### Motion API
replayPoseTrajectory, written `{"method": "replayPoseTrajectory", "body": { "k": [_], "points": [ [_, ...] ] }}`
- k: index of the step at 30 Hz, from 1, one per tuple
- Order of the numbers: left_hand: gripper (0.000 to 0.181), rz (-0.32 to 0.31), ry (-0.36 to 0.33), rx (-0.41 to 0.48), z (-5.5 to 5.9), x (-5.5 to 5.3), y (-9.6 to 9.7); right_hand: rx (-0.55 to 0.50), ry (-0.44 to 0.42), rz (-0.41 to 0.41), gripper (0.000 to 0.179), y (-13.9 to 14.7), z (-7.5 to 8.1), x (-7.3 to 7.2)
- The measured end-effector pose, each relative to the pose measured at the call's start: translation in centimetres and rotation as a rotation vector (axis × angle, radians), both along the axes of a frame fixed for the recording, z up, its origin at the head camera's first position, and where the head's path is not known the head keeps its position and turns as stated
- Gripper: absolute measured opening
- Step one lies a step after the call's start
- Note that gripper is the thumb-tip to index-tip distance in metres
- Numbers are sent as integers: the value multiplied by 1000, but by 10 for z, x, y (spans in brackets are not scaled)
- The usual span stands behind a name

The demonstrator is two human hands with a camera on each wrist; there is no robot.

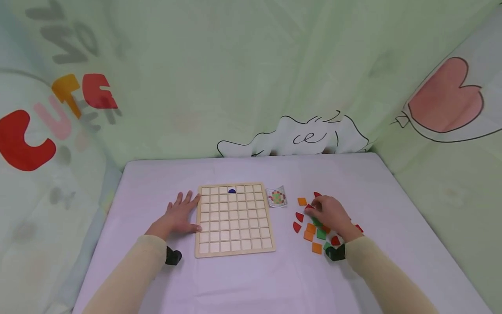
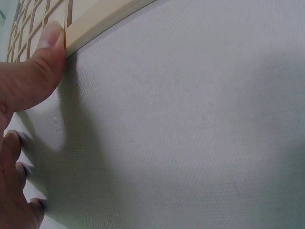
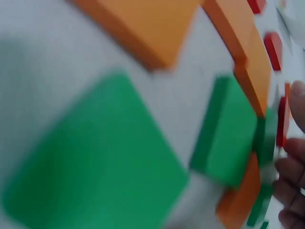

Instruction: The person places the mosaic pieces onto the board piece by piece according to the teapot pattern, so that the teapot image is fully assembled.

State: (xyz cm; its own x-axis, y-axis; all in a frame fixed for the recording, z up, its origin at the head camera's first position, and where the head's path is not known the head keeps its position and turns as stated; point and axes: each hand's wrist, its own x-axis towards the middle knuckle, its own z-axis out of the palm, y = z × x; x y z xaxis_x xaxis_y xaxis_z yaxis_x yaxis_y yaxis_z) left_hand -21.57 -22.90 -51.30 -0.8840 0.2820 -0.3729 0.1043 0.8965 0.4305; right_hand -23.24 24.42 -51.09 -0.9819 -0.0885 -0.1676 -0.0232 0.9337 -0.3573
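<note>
A square wooden grid board [image 1: 235, 252] lies on the table, with a dark blue half-round piece [image 1: 232, 191] in its top row. My left hand [image 1: 181, 215] is spread at the board's left edge; in the left wrist view its thumb [image 2: 45, 57] rests on the wooden rim. Over a loose group of flat coloured pieces, my right hand [image 1: 330, 214] pinches a red piece [image 1: 309, 206] at its fingertips. Around and under that hand lie orange squares [image 1: 308, 235], green pieces [image 1: 321, 234] and red quarter-round pieces [image 1: 296, 226]. The right hand and wrist hide part of the group.
A small pattern card [image 1: 276, 197] with a coloured picture lies against the board's upper right side. The pale cloth-covered table [image 1: 235, 288] backs onto a printed curtain [image 1: 196, 87]. A lone orange square [image 1: 301, 201] sits between card and right hand.
</note>
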Motion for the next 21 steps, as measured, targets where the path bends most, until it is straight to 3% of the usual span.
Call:
{"method": "replayPoseTrajectory", "body": {
  "k": [7,21],
  "points": [
    [108,3,-26,3,7,1,0,112,41,-10,39,-15,-3,-2],
    [107,21,-11,-16,7,2,4,-111,-23,10,44,-5,-1,4]
  ]
}}
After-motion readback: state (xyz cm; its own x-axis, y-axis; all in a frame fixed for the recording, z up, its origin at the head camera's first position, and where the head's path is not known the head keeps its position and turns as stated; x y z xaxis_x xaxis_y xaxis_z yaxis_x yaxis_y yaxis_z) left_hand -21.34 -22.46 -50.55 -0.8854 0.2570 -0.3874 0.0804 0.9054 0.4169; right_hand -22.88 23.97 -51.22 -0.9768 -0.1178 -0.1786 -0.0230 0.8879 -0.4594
